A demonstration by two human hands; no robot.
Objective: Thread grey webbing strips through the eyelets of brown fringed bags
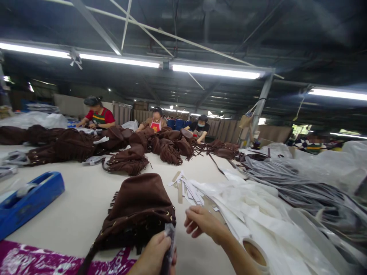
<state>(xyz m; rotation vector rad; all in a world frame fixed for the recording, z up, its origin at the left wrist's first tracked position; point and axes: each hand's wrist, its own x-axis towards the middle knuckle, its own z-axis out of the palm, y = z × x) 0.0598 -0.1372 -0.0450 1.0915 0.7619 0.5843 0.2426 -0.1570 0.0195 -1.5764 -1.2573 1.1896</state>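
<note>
A brown suede fringed bag point(137, 210) with metal eyelets lies on the cream table point(80, 206) right in front of me. My left hand point(156, 256) is at the bag's near edge, closed around a thin dark-and-grey strip point(169, 244) that stands up from my fist. My right hand point(202, 223) hovers just right of the bag with its fingers loosely curled toward the strip, holding nothing I can see. A few paper tags point(183, 187) lie fanned out beyond my right hand.
A blue tape dispenser point(25, 202) sits at the left. White bags point(252, 210) and a tape roll point(255, 254) lie right, grey straps point(295, 187) beyond. More brown fringed bags point(129, 149) are heaped mid-table. Three people point(156, 120) work at the far side.
</note>
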